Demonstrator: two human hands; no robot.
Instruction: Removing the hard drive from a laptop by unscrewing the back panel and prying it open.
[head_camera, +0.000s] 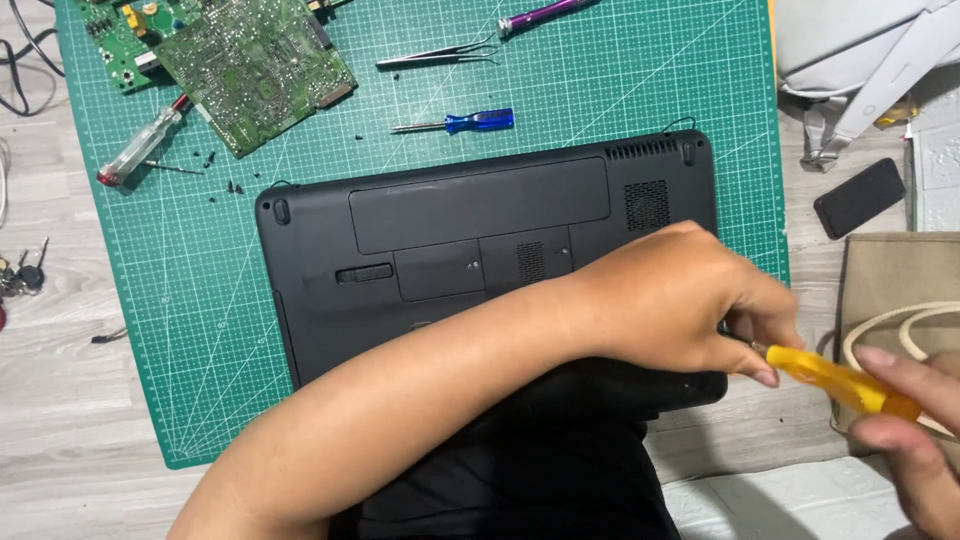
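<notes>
Lying overturned beneath the left hand (680, 300), the laptop (480, 250) is still closed up; an orange screwdriver (835, 378) is pinched by both hands, right hand (915, 440) half-curled around its handle; loose screws (222, 178) are seen far left.

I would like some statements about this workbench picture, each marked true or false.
1. The black laptop lies bottom side up on the green cutting mat. True.
2. The right hand holds a yellow-handled screwdriver. True; the left hand touches it near the shaft.
3. The small blue-handled screwdriver lies on top of the laptop. False; it lies on the mat, beyond the laptop.
4. The green circuit board rests on the mat's far left part. True.
5. The metal tweezers are in the left hand. False; they lie on the mat.
6. The black phone lies on the mat. False; it lies beside it, on the grey wooden table.
</notes>
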